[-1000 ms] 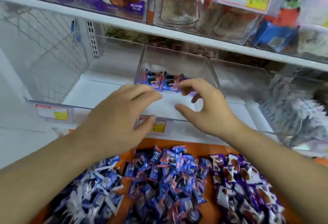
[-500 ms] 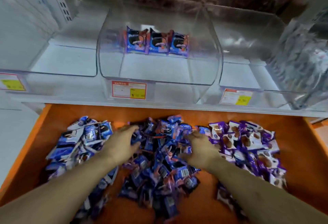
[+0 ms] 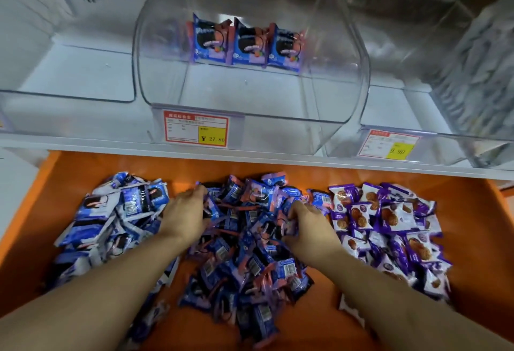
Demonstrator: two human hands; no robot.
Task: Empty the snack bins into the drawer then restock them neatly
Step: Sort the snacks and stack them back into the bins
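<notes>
In the lower half of the frame lies the open orange drawer (image 3: pixel 470 228), and both hands are down in the middle heap of blue and pink snack packets (image 3: pixel 250 242). The left hand (image 3: pixel 185 216) rests on the heap's left edge, fingers curled round packets. The right hand (image 3: pixel 311 228) pinches one packet. In the upper centre, three blue packets (image 3: pixel 246 42) stand upright at the back of the clear plastic bin (image 3: pixel 358 78).
</notes>
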